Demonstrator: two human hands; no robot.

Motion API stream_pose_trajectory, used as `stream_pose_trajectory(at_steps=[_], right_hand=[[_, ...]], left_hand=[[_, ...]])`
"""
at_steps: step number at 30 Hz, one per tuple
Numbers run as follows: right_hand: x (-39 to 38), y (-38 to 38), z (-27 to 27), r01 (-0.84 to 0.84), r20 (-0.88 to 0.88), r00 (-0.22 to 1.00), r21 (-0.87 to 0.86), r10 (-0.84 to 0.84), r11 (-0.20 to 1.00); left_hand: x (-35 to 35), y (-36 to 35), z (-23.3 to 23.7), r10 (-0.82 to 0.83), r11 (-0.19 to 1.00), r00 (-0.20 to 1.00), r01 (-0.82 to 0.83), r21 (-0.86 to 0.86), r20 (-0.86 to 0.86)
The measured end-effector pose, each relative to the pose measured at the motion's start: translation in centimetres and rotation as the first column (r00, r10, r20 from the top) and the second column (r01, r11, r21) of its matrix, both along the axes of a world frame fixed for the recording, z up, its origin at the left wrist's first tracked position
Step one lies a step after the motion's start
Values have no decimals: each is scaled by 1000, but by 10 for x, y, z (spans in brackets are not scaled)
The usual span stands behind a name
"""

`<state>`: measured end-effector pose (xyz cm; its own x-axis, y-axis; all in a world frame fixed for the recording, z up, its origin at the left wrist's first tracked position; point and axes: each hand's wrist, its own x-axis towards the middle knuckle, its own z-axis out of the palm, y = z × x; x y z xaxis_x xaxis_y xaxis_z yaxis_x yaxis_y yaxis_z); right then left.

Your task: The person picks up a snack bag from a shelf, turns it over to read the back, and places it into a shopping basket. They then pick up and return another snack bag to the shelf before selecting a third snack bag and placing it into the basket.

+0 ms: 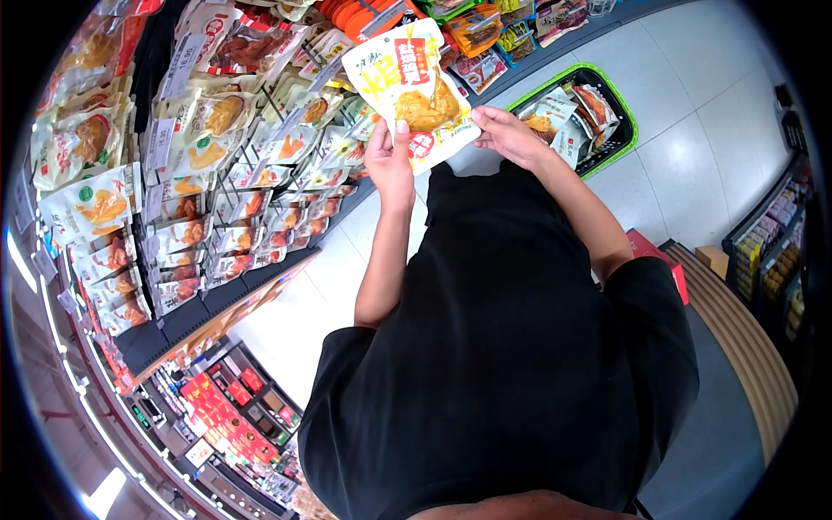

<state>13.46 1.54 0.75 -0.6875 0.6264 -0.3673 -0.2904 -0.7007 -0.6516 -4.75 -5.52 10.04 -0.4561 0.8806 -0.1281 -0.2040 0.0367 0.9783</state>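
Observation:
Held up in front of me is a white and yellow snack packet [429, 95] with red lettering and a picture of browned meat. My left hand [390, 163] grips its lower left edge, thumb lying over the front. At the lower right corner, my right hand [510, 137] pinches the packet between thumb and fingers. The packet tilts and overlaps the shelf goods behind it in this view. On the floor beyond my right hand sits a black shopping basket with a green rim [630, 130], with several packets [555, 117] inside.
Rows of hanging snack packets [208, 130] fill the rack on the left, with price tags [160, 143] on its hooks. Orange packages [351, 17] are at the top. A grey bench with slatted wood [737, 329] and another stocked shelf [767, 234] stand on the right.

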Motion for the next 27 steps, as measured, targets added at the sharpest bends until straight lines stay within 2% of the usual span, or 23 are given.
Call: stream_pose_trajectory(at_steps=[2,3,5,8,15,20,24,27], right_hand=[[-3,1,-4,39,-69,997,-42,-42,998],[-3,0,-2,39,-69,997,-43,-42,998],[-3,0,3,68,-119,990,-96,-79,993],[-4,0,3,89,-123,987,-105,-102,990],[-4,1,6,99,-167,978,-140,-122,985],[-1,1,4,3,-198,980,-149,-32,989],[-1,0,10,-13,-176,984,-138,-12,990],[0,1,9,-5,-178,984,-105,-14,994]], left_hand=[[1,0,-3,16,999,990,-12,31,-137],[1,1,-3,16,999,990,-12,30,-137],[3,3,-4,31,997,995,-23,72,-98],[1,4,-3,-5,996,997,12,86,-78],[4,6,-2,23,995,1000,-22,101,-17],[0,5,1,-10,998,998,7,55,55],[-2,5,-6,2,998,998,-6,65,69],[-3,7,-10,-51,996,996,46,70,66]])
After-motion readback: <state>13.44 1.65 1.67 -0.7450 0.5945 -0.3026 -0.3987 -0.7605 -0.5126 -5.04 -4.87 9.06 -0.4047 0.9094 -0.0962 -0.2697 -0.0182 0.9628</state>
